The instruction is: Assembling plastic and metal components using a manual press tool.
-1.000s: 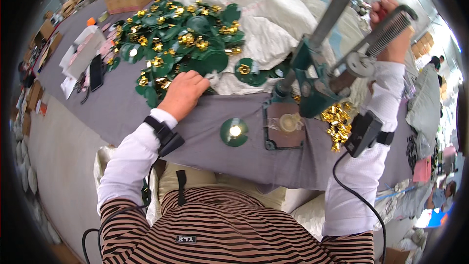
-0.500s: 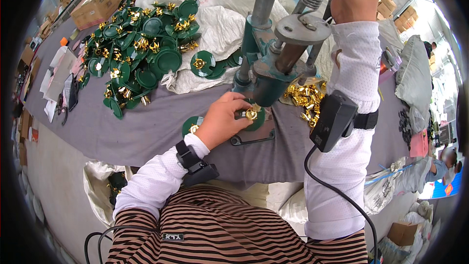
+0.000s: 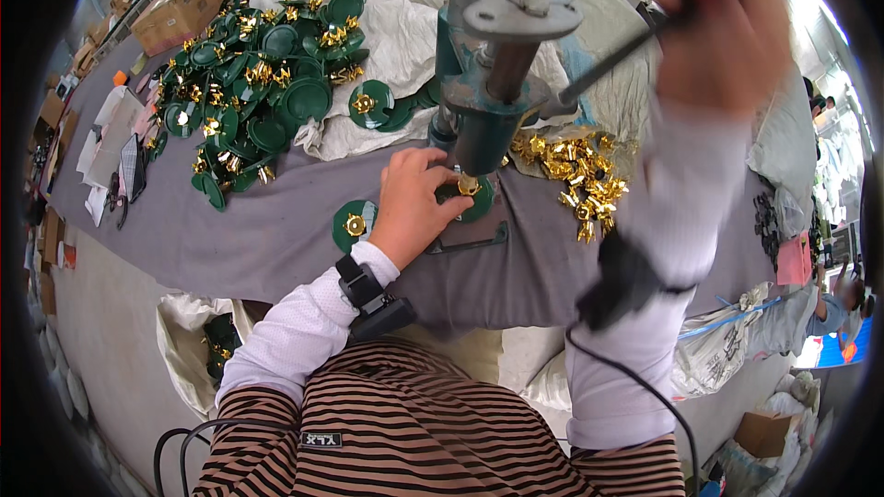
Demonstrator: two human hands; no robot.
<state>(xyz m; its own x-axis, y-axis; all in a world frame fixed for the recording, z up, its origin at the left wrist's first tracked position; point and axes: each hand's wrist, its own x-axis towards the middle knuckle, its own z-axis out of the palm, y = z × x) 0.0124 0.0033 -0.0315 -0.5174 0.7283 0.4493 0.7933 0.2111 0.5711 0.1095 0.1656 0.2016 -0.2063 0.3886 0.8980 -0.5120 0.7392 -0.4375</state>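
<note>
My left hand (image 3: pixel 412 202) is closed at the edge of a green disc (image 3: pixel 482 206) with a gold flower-shaped metal fitting (image 3: pixel 468 185) on it. Disc and fitting sit right under the head of a green hand press (image 3: pixel 490 143), whose parts hide some of them. My right hand (image 3: pixel 723 41), smeared by motion, is wrapped round the end of the press's lever (image 3: pixel 612 63), which slants up to the right. Beside my left wrist lies another green disc (image 3: pixel 341 228) bearing a gold fitting.
A big heap of green discs with gold fittings (image 3: pixel 299 103) covers the table's left. Loose gold fittings (image 3: pixel 589 175) lie right of the press. White woven sacks (image 3: pixel 387 28) spread behind it. A cardboard box (image 3: pixel 198 0) stands far left, and an open sack (image 3: pixel 184 340) below the table edge.
My right hand has swung the lever from nearly upright out to the right. My left hand stays by the disc under the press. The whole view has shifted slightly.
</note>
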